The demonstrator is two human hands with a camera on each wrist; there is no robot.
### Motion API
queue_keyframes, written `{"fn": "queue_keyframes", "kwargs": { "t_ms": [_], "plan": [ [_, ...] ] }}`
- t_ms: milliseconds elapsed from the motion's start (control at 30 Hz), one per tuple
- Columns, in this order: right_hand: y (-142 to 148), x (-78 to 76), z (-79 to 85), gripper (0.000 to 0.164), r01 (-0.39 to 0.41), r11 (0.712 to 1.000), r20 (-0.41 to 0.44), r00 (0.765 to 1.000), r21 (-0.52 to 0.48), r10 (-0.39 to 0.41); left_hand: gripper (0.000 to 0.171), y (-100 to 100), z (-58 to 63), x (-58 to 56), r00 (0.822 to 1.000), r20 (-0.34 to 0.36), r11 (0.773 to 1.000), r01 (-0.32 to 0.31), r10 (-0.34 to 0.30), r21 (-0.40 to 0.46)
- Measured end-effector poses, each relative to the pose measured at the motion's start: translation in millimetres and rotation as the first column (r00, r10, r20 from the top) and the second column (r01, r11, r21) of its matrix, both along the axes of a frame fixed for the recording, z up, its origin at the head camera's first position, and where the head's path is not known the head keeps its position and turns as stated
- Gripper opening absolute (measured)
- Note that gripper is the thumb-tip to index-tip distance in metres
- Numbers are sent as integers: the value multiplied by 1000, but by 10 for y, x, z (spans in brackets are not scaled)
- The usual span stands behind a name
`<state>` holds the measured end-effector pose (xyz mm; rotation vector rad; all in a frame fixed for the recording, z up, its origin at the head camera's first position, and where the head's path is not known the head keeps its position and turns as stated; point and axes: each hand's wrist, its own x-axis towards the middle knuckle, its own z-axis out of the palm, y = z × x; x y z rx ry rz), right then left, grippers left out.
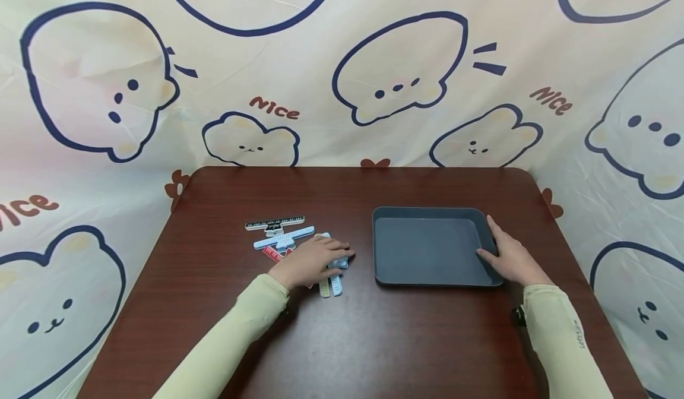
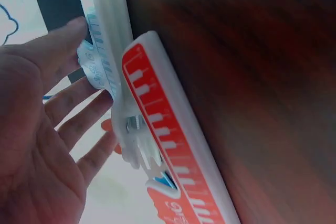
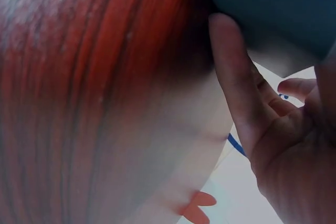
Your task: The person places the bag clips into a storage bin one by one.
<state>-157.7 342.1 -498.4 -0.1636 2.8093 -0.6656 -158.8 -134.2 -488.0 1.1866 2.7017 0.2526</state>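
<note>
Long plastic clips with printed ruler or piano-key strips lie in a loose group left of centre. My left hand [image 1: 312,260] is palm down over the group's right side, partly hiding it. In the left wrist view its thumb and fingers straddle the grip of a light blue clip [image 2: 96,59], fingers loosely extended. A red clip [image 2: 163,124] with piano keys lies nearer that camera. My right hand [image 1: 514,260] holds the right edge of a dark grey rectangular tray [image 1: 422,247], thumb over the rim and the other fingers along the outside.
A black clip [image 1: 275,223] and another blue clip [image 1: 283,238] lie at the far left of the group. Everything sits on a dark brown wooden table [image 1: 342,339]. A cream curtain [image 1: 315,90] with cartoon prints hangs behind and at both sides.
</note>
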Motion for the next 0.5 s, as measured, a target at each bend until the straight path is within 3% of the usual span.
{"fn": "queue_keyframes", "kwargs": {
  "t_ms": [333,500],
  "plan": [
    [15,-8,-35,94,-8,1000,-9,1000,9,8,27,50,-2,-87,996,-72,996,56,-51,70],
    [16,-15,-60,94,-1,1000,-8,1000,6,1,23,67,17,-105,989,-124,992,87,-75,96]
  ]
}}
